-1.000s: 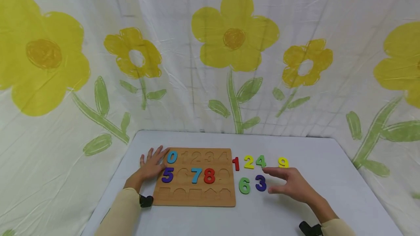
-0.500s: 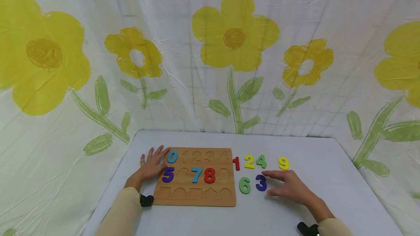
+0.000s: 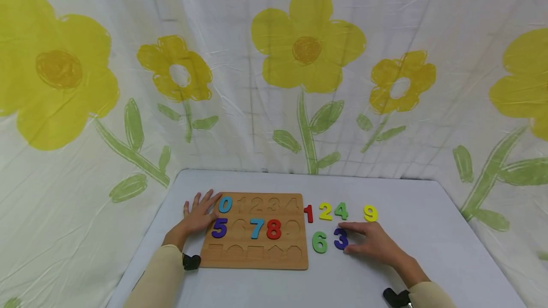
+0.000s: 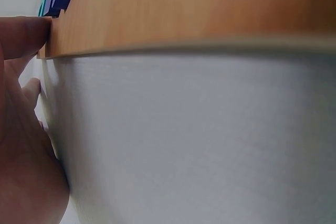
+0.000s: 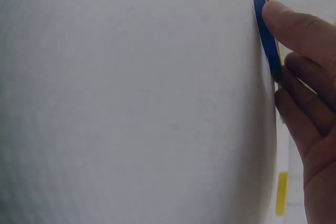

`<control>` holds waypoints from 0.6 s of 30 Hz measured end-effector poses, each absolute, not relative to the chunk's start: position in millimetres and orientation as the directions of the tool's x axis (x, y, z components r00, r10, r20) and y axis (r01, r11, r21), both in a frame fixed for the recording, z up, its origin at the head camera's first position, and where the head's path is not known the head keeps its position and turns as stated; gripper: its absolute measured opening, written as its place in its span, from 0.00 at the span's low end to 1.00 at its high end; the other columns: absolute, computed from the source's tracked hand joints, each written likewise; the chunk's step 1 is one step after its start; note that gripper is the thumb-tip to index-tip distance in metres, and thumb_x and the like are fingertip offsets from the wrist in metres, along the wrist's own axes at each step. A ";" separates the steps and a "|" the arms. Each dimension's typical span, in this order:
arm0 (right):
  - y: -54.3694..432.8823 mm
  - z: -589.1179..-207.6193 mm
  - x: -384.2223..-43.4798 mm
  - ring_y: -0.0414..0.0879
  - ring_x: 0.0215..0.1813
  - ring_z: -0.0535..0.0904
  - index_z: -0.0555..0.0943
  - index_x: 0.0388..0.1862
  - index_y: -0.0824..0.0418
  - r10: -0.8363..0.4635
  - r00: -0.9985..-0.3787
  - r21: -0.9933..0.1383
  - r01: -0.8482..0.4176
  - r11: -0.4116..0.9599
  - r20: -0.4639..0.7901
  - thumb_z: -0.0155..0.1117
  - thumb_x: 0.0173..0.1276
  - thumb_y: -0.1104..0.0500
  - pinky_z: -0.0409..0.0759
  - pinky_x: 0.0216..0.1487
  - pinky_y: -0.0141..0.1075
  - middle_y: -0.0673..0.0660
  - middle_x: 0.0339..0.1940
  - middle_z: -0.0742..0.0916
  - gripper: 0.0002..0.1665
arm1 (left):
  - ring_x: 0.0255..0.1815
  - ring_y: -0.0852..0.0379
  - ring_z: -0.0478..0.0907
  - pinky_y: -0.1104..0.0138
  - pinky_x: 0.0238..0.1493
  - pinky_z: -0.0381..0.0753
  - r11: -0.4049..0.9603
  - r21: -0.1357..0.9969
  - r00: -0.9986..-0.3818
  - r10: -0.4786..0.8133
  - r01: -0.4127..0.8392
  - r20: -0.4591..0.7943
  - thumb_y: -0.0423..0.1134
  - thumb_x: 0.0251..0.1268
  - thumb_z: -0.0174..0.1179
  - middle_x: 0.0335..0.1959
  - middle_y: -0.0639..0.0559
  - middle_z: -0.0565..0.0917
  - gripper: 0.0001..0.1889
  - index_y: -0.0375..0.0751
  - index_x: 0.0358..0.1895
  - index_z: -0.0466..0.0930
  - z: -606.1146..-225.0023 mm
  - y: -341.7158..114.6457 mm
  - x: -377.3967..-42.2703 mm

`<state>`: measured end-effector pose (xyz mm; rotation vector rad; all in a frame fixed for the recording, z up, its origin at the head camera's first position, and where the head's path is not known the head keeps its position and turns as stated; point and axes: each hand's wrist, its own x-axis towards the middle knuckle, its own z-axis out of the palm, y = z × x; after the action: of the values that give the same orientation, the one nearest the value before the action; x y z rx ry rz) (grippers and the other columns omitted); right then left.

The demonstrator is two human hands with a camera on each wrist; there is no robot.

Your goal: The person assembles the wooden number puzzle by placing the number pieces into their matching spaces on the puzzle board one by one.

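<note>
A wooden number puzzle board [image 3: 252, 263] lies flat on the white table; in it are a blue 0 [image 3: 225, 204], a purple 5 [image 3: 220, 228], a blue 7 [image 3: 257, 228] and a red 8 [image 3: 274, 229]. My left hand [image 3: 199, 216] rests at the board's left edge, fingers spread, thumb touching the rim beside the 5. At the right, the thumb and forefinger of my right hand [image 3: 376, 242] stand on either side of a dark blue number 3 [image 3: 341, 239]. In the right wrist view the thumb tip is against or very close to the 3 [image 5: 266, 35]; firm pressure cannot be made out.
Loose on the table right of the board lie a red 1 [image 3: 308, 214], a yellow 2 [image 3: 325, 211], a green 4 [image 3: 341, 211], a green 6 [image 3: 319, 242] and a yellow 9 [image 3: 370, 213]. A flower-printed cloth [image 3: 239, 122] hangs behind the table.
My right hand has moved slightly left and down, bringing its thumb and forefinger around the dark blue 3. The left hand, board and numbers stay in place.
</note>
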<state>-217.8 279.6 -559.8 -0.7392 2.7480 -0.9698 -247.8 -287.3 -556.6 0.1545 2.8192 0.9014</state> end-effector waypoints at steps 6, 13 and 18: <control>277.9 -561.5 -218.1 0.51 0.67 0.89 0.88 0.70 0.51 -0.496 -0.867 -0.582 -0.431 0.689 0.054 0.86 0.61 0.45 0.87 0.66 0.51 0.48 0.64 0.92 0.37 | 0.89 0.20 0.30 0.24 0.79 0.19 0.813 0.581 -0.977 0.154 0.040 -0.148 0.41 0.77 0.56 0.91 0.31 0.47 0.38 0.44 0.88 0.59 -555.0 -288.7 -248.1; 274.8 -559.3 -216.5 0.51 0.65 0.90 0.88 0.68 0.53 -0.489 -0.870 -0.574 -0.432 0.695 0.062 0.86 0.62 0.48 0.87 0.65 0.52 0.49 0.62 0.93 0.35 | 0.89 0.19 0.30 0.24 0.78 0.18 0.797 0.600 -0.981 0.168 0.075 -0.100 0.44 0.77 0.56 0.91 0.30 0.48 0.38 0.46 0.87 0.61 -569.5 -293.9 -252.3; 274.9 -557.0 -216.0 0.53 0.65 0.90 0.88 0.68 0.53 -0.472 -0.880 -0.587 -0.415 0.695 0.063 0.86 0.62 0.49 0.88 0.64 0.51 0.50 0.63 0.93 0.35 | 0.89 0.19 0.29 0.24 0.78 0.17 0.793 0.605 -0.980 0.168 0.070 -0.107 0.44 0.76 0.55 0.91 0.30 0.48 0.38 0.46 0.87 0.60 -566.7 -292.2 -251.4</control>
<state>-216.0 274.9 -557.0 -0.7354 2.8062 -0.9379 -251.4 -292.2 -566.7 0.1887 2.8265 0.9441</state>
